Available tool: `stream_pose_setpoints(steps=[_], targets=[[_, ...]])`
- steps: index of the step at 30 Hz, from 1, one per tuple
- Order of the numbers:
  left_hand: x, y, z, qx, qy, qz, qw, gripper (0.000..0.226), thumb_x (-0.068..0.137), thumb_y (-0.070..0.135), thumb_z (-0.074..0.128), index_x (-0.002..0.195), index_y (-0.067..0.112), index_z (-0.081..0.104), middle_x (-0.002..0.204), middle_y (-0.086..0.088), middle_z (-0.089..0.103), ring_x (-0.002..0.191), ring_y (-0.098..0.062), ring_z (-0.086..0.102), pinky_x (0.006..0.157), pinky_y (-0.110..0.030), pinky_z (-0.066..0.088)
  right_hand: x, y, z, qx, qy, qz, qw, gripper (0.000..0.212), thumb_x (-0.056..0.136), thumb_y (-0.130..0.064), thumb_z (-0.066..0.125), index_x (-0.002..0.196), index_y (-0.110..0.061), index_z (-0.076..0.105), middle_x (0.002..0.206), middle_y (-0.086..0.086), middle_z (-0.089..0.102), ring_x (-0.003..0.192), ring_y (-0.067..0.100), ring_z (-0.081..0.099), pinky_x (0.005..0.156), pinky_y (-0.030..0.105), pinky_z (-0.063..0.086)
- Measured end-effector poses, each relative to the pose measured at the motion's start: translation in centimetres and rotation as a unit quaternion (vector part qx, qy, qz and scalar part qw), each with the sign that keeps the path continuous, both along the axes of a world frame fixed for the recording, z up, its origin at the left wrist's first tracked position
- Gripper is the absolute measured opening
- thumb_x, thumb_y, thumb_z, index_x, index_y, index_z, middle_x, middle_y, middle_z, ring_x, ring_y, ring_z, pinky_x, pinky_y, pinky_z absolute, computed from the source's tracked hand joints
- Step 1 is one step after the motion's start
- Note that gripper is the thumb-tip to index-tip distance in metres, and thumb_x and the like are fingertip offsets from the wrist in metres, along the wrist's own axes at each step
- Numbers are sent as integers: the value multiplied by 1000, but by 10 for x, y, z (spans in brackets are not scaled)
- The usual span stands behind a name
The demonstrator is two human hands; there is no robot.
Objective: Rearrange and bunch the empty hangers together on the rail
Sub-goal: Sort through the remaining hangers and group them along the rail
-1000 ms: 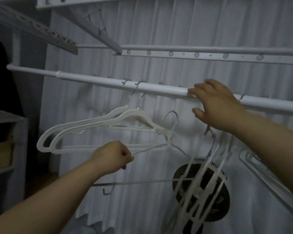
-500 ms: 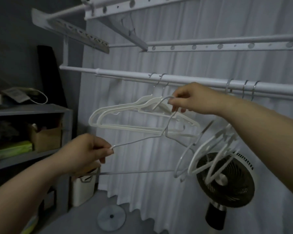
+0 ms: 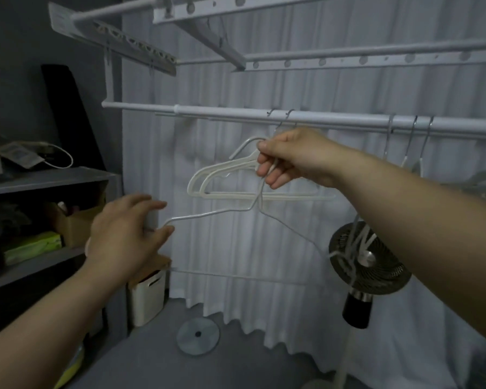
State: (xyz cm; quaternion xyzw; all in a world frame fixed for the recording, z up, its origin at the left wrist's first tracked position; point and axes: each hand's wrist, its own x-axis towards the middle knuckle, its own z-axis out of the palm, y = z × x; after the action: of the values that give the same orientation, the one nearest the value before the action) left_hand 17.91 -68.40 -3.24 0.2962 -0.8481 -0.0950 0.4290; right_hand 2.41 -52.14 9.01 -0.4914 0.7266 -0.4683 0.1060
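Right hand point(image 3: 289, 158) pinches the thin grey wire hanger point(image 3: 208, 214) at its neck. Its hook is off the rail point(image 3: 222, 112), just below it. Left hand point(image 3: 124, 237) has fingers spread loose at the wire's left shoulder bend, contact unclear. Two white plastic hangers point(image 3: 230, 194) hang on the rail behind. Three more hooks point(image 3: 410, 136) sit further right. The tag point(image 3: 17, 157) on the shelf point(image 3: 48, 178) is too blurred to read.

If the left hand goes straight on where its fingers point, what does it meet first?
Probably the wire hanger, whose shoulder bend lies just beyond the left hand; behind it is only the white curtain. Depth is unclear.
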Motion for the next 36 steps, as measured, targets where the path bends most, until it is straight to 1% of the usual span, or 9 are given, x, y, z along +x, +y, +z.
stream_pose_setpoints(steps=[5,9,11,14,18,21,25,30,36], targets=[[4,6,4,-7,86,-56,995,47,77,13,69,122,7,57,134,-17,48,128,-34,39,105,-40,28,14,2,-4,-31,-98,-46,994,33,96,-16,43,64,-6,46,64,12,58,33,8,57,40,19,52],[3,8,1,25,115,-140,983,30,82,11,63,112,11,62,116,-4,57,112,-12,45,88,-12,27,22,0,-6,-87,-174,-53,979,36,96,-16,42,62,-5,44,42,6,63,32,11,58,37,20,52],[1,17,0,138,116,-235,955,13,86,11,58,90,23,63,92,9,60,92,-5,55,72,-11,38,26,-1,-7,-105,-192,-52,974,36,96,-16,42,62,-5,44,39,4,62,33,12,59,38,20,53],[-2,36,1,263,56,-345,899,20,90,16,51,78,31,57,75,8,64,59,7,62,64,-14,47,33,-1,-8,-116,-201,-48,971,37,96,-17,42,61,-5,44,38,4,61,34,13,61,39,20,53],[-2,64,11,379,-25,-424,822,12,91,27,46,85,30,56,78,0,67,52,0,64,53,-16,53,40,-1,-9,-141,-216,-38,965,38,97,-20,41,61,-5,44,36,2,59,36,14,62,39,21,53],[-4,80,18,407,-48,-449,794,7,90,30,48,88,30,55,73,0,69,49,-5,64,49,-18,53,44,-2,-10,-153,-219,-39,963,39,97,-20,41,61,-5,44,36,3,57,36,15,62,39,21,53],[-15,89,20,418,-9,-427,802,14,92,18,50,105,19,52,44,3,63,34,-7,53,36,-15,45,42,1,-11,-161,-214,-43,962,37,97,-18,41,63,-5,47,45,6,60,38,14,63,42,21,54],[-24,72,24,371,87,-353,855,31,96,6,35,126,8,45,26,-1,48,17,-5,34,27,-7,23,30,12,-5,-115,-148,-49,981,26,96,-22,42,75,-10,51,76,6,58,53,13,63,51,21,55],[-3,37,54,346,139,-314,873,20,97,8,35,112,14,46,24,-4,44,14,-5,27,26,-7,17,1,31,-2,-63,-53,-140,987,18,94,-12,44,78,-8,52,79,5,55,61,14,56,52,18,52]])
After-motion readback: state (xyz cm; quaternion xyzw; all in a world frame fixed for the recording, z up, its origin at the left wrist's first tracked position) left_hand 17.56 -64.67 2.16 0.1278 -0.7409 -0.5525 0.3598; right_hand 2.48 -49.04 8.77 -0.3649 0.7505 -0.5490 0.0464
